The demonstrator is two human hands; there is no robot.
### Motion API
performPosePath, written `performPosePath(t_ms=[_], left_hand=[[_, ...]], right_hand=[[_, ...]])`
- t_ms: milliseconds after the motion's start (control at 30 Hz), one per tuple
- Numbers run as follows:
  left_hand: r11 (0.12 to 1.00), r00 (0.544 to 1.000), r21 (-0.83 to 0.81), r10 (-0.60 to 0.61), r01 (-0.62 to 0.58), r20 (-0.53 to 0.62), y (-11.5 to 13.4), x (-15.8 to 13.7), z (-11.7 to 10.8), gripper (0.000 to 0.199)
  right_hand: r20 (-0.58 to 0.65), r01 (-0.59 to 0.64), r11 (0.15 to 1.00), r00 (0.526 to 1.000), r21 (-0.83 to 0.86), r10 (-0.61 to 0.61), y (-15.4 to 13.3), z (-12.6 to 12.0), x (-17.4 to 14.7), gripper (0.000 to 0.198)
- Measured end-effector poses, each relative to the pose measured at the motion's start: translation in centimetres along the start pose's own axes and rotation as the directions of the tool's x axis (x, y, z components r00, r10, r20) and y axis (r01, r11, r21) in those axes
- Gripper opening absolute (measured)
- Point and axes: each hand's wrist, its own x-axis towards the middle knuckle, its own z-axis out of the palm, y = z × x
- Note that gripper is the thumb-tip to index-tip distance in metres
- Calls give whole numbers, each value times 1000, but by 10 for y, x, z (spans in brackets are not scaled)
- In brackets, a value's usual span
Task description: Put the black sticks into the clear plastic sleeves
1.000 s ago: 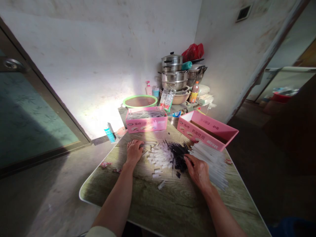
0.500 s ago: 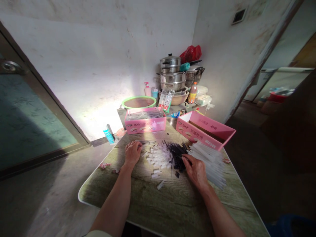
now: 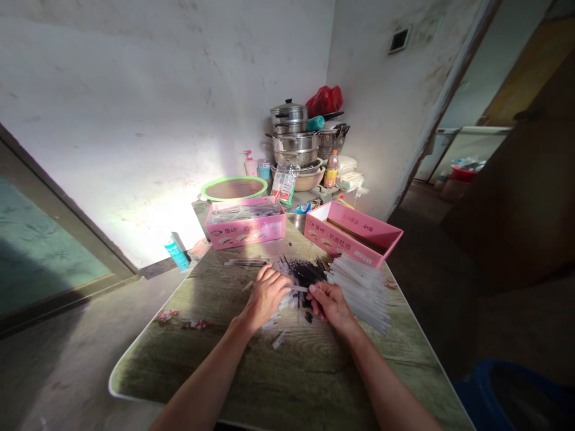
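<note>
My left hand (image 3: 268, 293) is closed around a thin whitish plastic tube (image 3: 298, 288), which points right from its fingers. At the tube's right end, my right hand (image 3: 330, 304) pinches a small black piece, mostly hidden by the fingertips. Just behind the hands lies a heap of black plastic pieces (image 3: 308, 271). Short white plastic pieces (image 3: 278, 340) are scattered by my left hand, partly covered by it. To the right of my right hand, many long translucent tubes (image 3: 359, 293) lie side by side. A few similar tubes (image 3: 246, 262) rest beyond my left hand.
A pink box filled with tubes (image 3: 246, 232) stands at the table's back left. Another pink box (image 3: 354, 239) sits at the back right, with brown showing inside. Behind them are a green-rimmed round tray (image 3: 211, 196), stacked pots (image 3: 294, 142) and a bottle (image 3: 331, 169).
My right hand has come left from the black heap to the tube's end. My left hand has moved right from the few tubes and holds one. The view has turned slightly right.
</note>
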Motion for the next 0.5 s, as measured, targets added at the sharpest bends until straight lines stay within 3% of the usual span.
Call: performPosePath(t_ms=[133, 200, 267, 400, 500], left_hand=[[986, 989, -136, -107, 93, -99, -11, -2, 1, 25], [953, 953, -234, -238, 192, -186, -20, -4, 3, 41], [894, 905, -357, -363, 271, -221, -29, -6, 5, 45], [705, 836, -614, -533, 356, -128, -39, -8, 7, 27], [622, 813, -679, -579, 390, -63, -39, -8, 5, 22]], right_hand=[[-2, -28, 994, 1000, 105, 28, -4, -2, -1, 37], [-20, -37, 987, 999, 158, 41, -6, -4, -1, 36], [-35, -30, 980, 999, 199, 38, -6, -6, -1, 36], [-30, -23, 969, 999, 245, 32, -7, -7, -1, 35], [-23, -32, 968, 999, 250, 39, -7, -6, -1, 35]])
